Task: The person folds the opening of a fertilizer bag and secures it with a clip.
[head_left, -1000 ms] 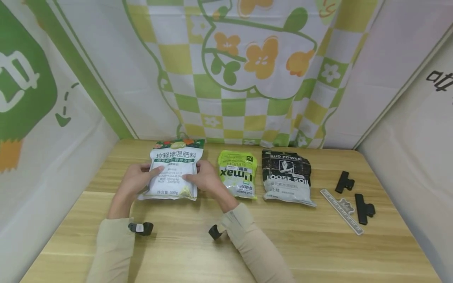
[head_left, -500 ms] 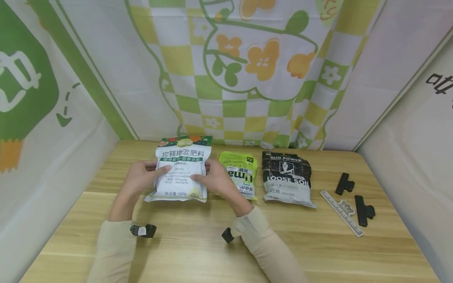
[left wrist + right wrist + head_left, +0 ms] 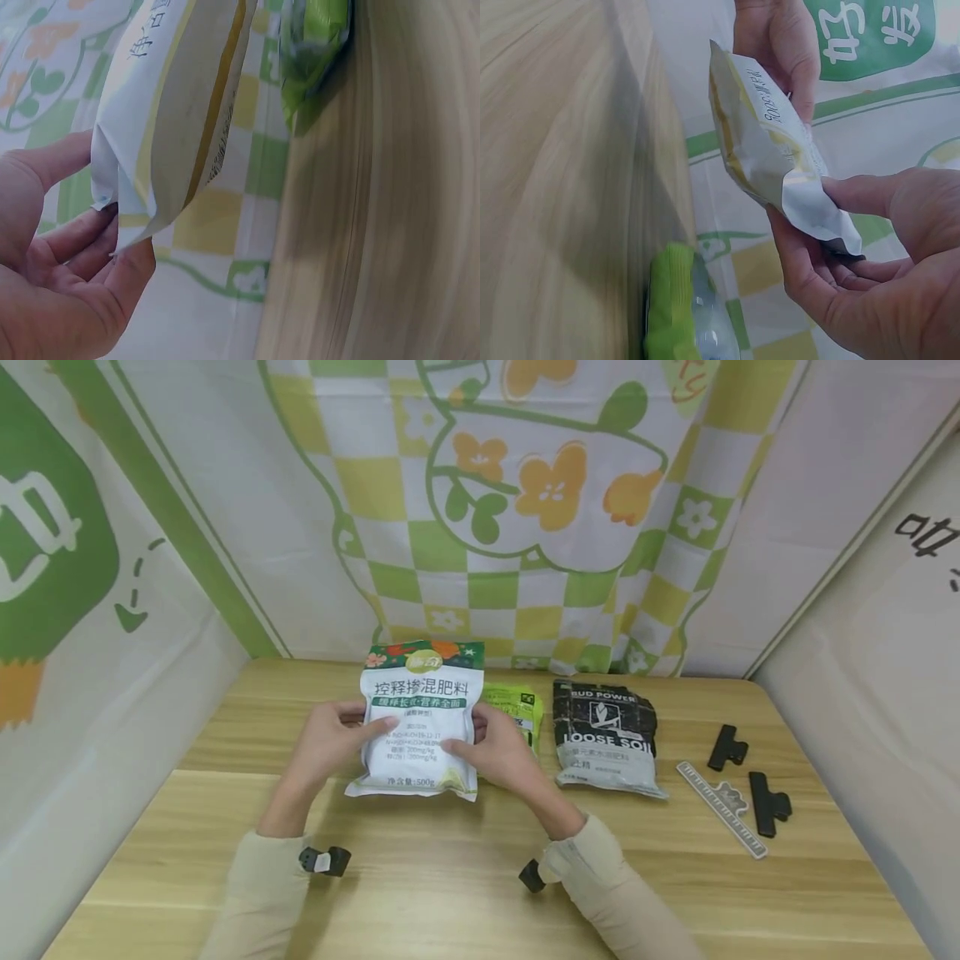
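- The white plastic pouch with green top band (image 3: pixel 420 756) is up, clear of the pale wooden table (image 3: pixel 405 885)!
- Left hand (image 3: pixel 336 742) and right hand (image 3: pixel 504 749) pinch its side edges, thumbs in front.
- Behind it, the lime-green plastic packet (image 3: pixel 516 697), partly hidden.
- Danger, I'd judge: slick film could slip from a thumb, or a dipping bottom edge snag that packet.

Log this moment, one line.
left hand: grips white bag; right hand: grips opposite side; white bag: above table; green bag: partly hidden, head view
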`<state>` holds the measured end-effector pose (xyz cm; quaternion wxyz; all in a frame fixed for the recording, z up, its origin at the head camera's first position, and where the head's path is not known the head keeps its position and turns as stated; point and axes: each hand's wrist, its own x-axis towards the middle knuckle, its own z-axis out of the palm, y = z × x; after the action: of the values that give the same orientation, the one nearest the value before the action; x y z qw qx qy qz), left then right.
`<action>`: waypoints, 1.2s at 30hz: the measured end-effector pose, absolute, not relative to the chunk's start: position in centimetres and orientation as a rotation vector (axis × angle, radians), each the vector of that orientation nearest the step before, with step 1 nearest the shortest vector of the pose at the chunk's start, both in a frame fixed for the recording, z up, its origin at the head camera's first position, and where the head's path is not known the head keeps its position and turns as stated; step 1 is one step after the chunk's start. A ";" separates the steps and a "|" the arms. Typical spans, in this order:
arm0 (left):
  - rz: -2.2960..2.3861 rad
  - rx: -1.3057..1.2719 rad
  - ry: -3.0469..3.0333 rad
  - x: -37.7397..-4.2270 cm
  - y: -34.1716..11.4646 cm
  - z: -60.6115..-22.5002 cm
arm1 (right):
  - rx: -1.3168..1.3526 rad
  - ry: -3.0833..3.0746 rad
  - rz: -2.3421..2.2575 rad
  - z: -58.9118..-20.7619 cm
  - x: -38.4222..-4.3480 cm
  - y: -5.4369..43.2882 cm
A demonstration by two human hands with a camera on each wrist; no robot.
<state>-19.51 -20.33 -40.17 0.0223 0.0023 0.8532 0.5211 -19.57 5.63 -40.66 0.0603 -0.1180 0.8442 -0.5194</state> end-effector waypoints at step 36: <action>1.534 0.300 2.515 -16.3 -11.9 -40.0 | -0.313 2.457 -1.639 -42.5 -14.4 17.0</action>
<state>-16.34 -11.89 -40.02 0.0901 0.1009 0.8459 0.5159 -14.35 17.03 -42.47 0.0858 -0.1050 0.8243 -0.5497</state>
